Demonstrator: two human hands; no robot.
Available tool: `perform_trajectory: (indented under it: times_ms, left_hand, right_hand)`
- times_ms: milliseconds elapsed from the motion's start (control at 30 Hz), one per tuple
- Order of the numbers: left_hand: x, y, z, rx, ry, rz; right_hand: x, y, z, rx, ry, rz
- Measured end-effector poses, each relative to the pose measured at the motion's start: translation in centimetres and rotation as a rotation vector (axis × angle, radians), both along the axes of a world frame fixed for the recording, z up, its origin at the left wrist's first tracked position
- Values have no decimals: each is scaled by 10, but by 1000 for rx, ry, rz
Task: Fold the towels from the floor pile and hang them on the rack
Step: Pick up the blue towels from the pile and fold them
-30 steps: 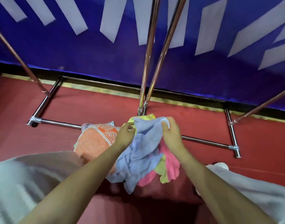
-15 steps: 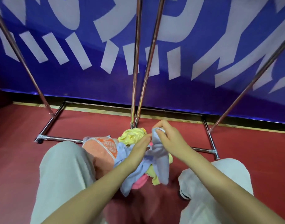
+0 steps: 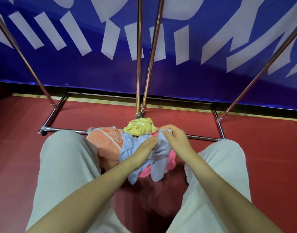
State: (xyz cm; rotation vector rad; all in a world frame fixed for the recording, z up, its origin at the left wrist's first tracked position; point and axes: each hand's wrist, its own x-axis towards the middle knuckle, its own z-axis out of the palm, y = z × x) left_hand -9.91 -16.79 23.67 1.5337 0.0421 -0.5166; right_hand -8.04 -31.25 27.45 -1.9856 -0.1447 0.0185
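A pale blue towel (image 3: 158, 153) hangs bunched between my hands above the floor pile. My right hand (image 3: 175, 137) pinches its upper edge with curled fingers. My left hand (image 3: 144, 151) grips the cloth just left of that, fingertips close to the right hand. Under them lies the pile: an orange patterned towel (image 3: 104, 142) on the left, a crumpled yellow towel (image 3: 139, 127) at the back, and a pink towel (image 3: 171, 163) showing beneath the blue one. The metal rack (image 3: 138, 64) stands right behind the pile, its poles rising out of view.
My knees in light trousers (image 3: 67, 165) flank the pile on both sides. The rack's chrome base bars (image 3: 201, 137) run across the red floor just beyond the towels. A blue banner wall (image 3: 194, 78) closes off the back.
The view has tilted up and my knees have come into frame. My hands have drawn together on the blue towel, gathering it into a narrower bunch over the pile.
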Motion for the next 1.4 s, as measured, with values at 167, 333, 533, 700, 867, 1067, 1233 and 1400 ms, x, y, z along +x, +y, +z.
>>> perform_trajectory:
  times_ms: [167, 333, 533, 700, 867, 1067, 1233, 1400]
  left_hand:
    - [9, -4, -3, 142, -163, 220]
    - [10, -2, 9, 188, -246, 350]
    - [10, 7, 11, 70, -141, 600]
    - [17, 18, 12, -63, -39, 642]
    - [8, 20, 14, -138, -82, 524]
    - [13, 30, 13, -2, -68, 527]
    - [13, 35, 9, 96, 21, 509]
    - [9, 26, 7, 15, 215, 377]
  right_hand:
    - [0, -6, -12, 17, 24, -115]
    - [-2, -2, -24, -15, 152, -177]
    - [-15, 9, -32, -85, 231, -58]
    - [-22, 18, -43, -129, 332, 126]
    - [-19, 32, -48, -66, 278, 48]
    - [-13, 40, -48, 19, 280, 4]
    - [-4, 38, -30, 176, 215, -188]
    - [-12, 32, -19, 104, 143, -39]
